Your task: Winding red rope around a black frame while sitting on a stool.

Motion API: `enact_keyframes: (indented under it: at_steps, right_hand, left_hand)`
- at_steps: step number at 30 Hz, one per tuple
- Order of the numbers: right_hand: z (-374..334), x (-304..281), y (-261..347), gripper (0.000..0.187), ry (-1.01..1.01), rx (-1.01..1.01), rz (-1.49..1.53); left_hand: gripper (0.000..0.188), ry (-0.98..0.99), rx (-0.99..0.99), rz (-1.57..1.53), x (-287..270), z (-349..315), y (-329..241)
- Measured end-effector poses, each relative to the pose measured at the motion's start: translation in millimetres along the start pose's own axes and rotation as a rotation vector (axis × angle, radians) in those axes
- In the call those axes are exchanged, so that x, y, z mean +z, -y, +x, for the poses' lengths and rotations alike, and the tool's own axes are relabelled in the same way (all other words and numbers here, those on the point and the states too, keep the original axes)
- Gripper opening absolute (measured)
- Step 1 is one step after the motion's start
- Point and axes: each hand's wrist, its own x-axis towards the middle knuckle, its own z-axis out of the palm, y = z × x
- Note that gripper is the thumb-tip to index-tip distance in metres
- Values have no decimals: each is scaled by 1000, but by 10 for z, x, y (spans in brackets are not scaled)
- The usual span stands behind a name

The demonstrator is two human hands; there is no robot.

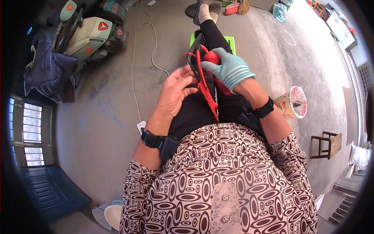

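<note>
Strip of red material (209,102) over black trousers (194,117), between bare left hand (179,89) and gloved right hand (231,70), with dark grey band (190,58) just beside it toward the left and red ball (212,57) near its far end. On the floor (97,132) at right, well apart from both hands, floral-patterned bin (285,106) with a white-and-red liner (299,100) inside, anything deeper impossible to make out. Left hand half open, fingers loosely curled near the dark grey band, contact impossible to tell; right hand in a striped knit glove (239,70), thumb and fingers bent around the red ball.
</note>
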Motion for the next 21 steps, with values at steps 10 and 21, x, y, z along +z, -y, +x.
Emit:
enact_keyframes:
  at_steps: [10,21]
  right_hand:
    - [-114,286,-82,32,100,-153,439]
    - [-155,557,-9,31,178,57,627]
  left_hand:
    - [26,-33,-117,-125,-67,145,131]
    - [15,-192,11,-80,-412,109,180]
